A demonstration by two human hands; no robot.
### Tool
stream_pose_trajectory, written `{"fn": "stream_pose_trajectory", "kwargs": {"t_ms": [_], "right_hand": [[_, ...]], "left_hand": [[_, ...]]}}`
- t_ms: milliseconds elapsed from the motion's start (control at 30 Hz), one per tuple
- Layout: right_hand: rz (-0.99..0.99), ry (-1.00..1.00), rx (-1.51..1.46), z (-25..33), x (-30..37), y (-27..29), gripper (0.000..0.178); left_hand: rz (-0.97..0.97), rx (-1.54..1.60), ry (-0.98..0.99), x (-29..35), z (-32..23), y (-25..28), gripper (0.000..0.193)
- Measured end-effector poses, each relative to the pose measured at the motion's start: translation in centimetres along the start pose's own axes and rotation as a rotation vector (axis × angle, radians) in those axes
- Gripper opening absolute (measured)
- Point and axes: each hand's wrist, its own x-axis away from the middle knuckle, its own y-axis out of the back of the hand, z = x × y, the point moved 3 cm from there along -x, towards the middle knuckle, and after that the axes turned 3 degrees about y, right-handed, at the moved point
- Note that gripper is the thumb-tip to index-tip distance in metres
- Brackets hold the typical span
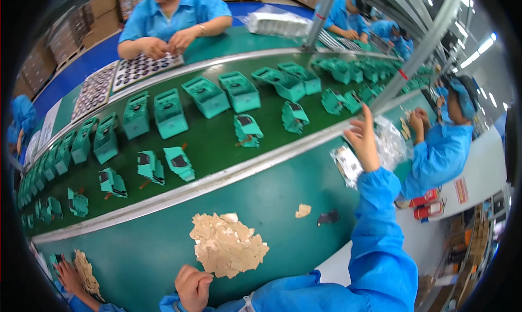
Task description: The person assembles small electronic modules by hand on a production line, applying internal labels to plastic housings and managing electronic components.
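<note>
My right hand [364, 143] is raised near the conveyor's near rail, its fingers apart with nothing seen in them. Low in front of me, my left hand [193, 287] is curled closed; whatever it may hold is hidden. Just beyond it a heap of thin beige pieces [228, 245] lies on the green worktable [163, 225]. A single beige piece [303, 210] and a small dark piece [328, 218] lie to the right of the heap. Past the rail, teal plastic parts with dark patches [248, 130] sit in a row on the green belt [209, 146].
Teal open housings [170, 113] form a farther row on the belt. A metal post [418, 51] slants up at the right, near clear plastic bags [390, 143]. Co-workers sit across the belt [174, 18], at the right [443, 154] and at the lower left, where a hand [70, 279] shows.
</note>
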Motion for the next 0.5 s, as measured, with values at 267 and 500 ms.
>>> {"fn": "stream_pose_trajectory", "kwargs": {"t_ms": [267, 500], "right_hand": [[-0.104, 0.081, 0.473, -8.2, -3.9, 6.6, 0.09], [-0.045, 0.082, 0.928, -9.2, -12.3, 0.8, 0.077]], "left_hand": [[-0.187, 0.141, 0.234, 0.5, -0.1, -3.1, 0.016], [-0.454, 0.319, 0.324, 5.0, 4.1, -2.8, 0.046]]}}
